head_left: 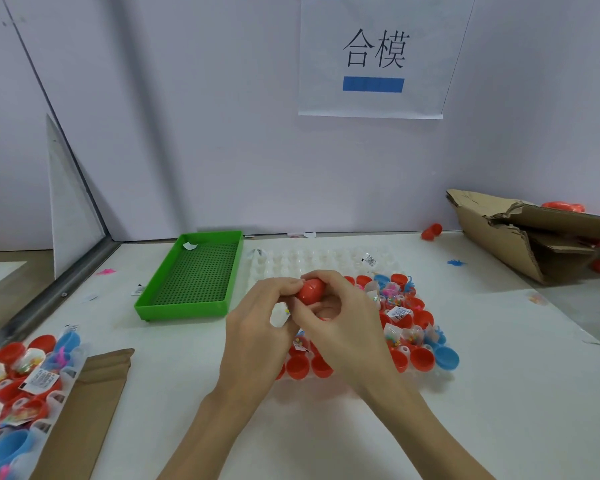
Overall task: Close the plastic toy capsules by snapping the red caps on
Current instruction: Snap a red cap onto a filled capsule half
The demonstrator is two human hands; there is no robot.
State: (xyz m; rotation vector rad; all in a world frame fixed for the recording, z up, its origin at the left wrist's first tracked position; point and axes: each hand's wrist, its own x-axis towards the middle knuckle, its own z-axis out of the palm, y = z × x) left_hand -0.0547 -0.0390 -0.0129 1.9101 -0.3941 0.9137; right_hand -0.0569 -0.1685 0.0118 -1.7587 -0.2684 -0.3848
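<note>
Head view shows me both hands meeting above the white table [326, 427], just over a clear tray of capsule halves [326, 261]. My left hand [257, 327] and right hand [343, 327] both grasp one red capsule [311, 291]; the fingers of each hand curl around it from their own side, and the thumbs press near its lower part. The capsule is held in the air, tilted, with its rounded end toward the wall. I cannot tell if its two halves are already fully snapped together, because the fingers cover the seam.

Under the hands the tray holds many open red cups [297, 367] in rows, some with small toy packets [397, 313] inside, and a few blue cups [445, 358] at its right edge. The far rows of this tray look clear and unfilled.

To the left stands a green plastic tray [194, 275] with a grid floor. At the near left corner another batch of red and blue capsule halves [18, 372] lies beside a flat piece of brown cardboard [84, 410]. A torn cardboard box [520, 233] lies at the far right, and one loose red capsule [432, 232] rests near the wall. A paper sign [374, 57] hangs on the wall.
</note>
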